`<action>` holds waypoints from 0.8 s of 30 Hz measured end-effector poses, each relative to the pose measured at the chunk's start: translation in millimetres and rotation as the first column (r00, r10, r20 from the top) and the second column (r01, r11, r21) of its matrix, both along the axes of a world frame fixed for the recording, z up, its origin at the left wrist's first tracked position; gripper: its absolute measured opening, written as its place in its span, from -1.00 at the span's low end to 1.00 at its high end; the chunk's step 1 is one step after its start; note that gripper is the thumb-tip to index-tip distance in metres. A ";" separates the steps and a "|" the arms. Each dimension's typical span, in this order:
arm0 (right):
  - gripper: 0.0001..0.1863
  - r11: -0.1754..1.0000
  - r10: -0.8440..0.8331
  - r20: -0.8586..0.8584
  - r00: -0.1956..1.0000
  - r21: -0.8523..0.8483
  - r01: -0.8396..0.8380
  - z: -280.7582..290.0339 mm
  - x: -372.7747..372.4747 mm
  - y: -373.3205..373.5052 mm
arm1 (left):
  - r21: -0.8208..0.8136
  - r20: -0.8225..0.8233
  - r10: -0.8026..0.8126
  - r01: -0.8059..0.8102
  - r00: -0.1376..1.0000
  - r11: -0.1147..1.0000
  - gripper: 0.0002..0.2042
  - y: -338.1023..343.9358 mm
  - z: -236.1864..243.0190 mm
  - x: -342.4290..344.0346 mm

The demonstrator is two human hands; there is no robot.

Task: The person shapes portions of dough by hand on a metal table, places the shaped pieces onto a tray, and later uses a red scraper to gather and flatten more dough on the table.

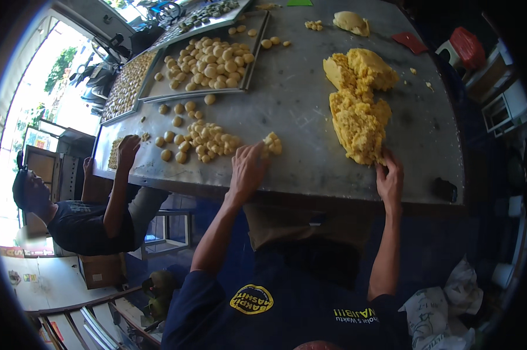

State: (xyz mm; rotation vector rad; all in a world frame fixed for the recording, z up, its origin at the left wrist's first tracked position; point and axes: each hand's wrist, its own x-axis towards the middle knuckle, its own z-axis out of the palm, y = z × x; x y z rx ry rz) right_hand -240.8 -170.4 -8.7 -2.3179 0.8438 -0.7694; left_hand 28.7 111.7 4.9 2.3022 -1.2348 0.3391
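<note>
My left hand [249,168] rests on the steel table [298,105], its fingertips closed on a small cluster of yellow dough pieces [272,143]. Just left of it lies a heap of rolled dough balls [208,142]. My right hand [390,178] pinches the near edge of a big crumbly yellow dough mass [358,114] that stretches away across the table. Both my forearms come up from the lower edge, over my dark blue shirt.
A metal tray [249,73] holding several dough balls sits at the back, with a fuller tray [126,84] to its left. A co-worker's hand [127,151] rests at the table's left edge. A dough lump [351,22], a red scraper [409,41] and a small dark object [444,189] lie on the table.
</note>
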 end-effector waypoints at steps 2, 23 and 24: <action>-0.51 0.997 -0.050 -0.073 0.996 -0.055 0.047 6.9 0.2 5.5 | -0.007 -0.134 0.039 -0.040 0.990 0.999 -0.60 -5.2 1.1 -7.7; -0.65 0.987 -0.106 -0.061 0.992 -0.126 0.098 21.1 3.7 12.1 | -0.389 -0.447 -0.009 -0.185 0.895 0.902 -0.77 -60.0 9.9 19.6; -0.65 0.988 -0.099 -0.120 0.988 -0.131 0.083 28.5 0.6 7.5 | -0.285 -0.314 0.073 -0.167 0.947 0.944 -0.76 -59.3 25.7 10.0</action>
